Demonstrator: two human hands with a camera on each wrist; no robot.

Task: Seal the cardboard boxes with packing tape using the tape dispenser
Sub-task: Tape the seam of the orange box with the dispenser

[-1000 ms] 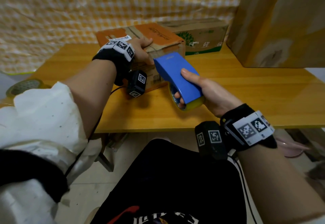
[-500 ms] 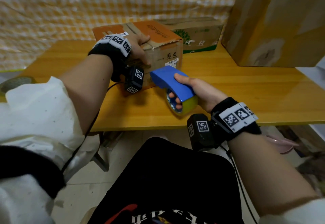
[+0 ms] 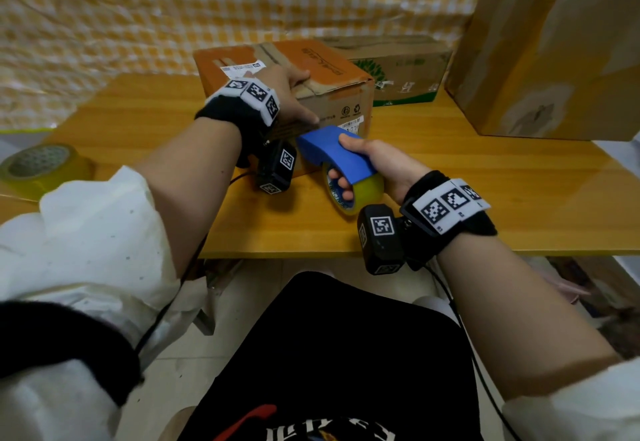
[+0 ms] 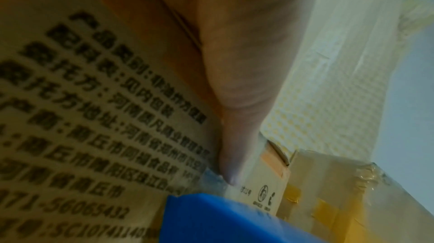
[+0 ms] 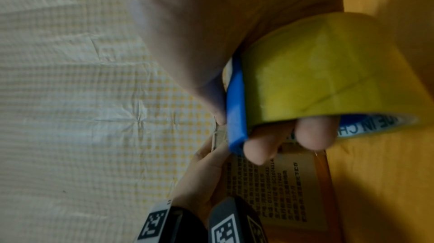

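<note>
An orange-topped cardboard box [image 3: 311, 70] stands on the wooden table [image 3: 485, 191]. My left hand [image 3: 291, 94] grips its near top edge, thumb [image 4: 234, 135] pressed down on the printed front face [image 4: 94, 117]. My right hand [image 3: 377, 167] holds the blue tape dispenser [image 3: 332, 153] with its yellow tape roll [image 3: 363, 195], fingers [image 5: 305, 135] hooked through the roll's core. The dispenser's nose [image 4: 211, 215] sits against the box's front face just below my left thumb. A strip of clear tape [image 4: 211, 178] lies at the thumb tip.
A green-printed carton [image 3: 398, 70] stands behind the orange box. A tall cardboard box [image 3: 554, 46] fills the right back of the table. A spare tape roll [image 3: 41, 163] lies at the table's left edge. Checked plastic sheeting [image 3: 173, 8] hangs behind.
My right hand has brought the dispenser down and forward, from above the box's near edge to its front face. The left hand has stayed on the box.
</note>
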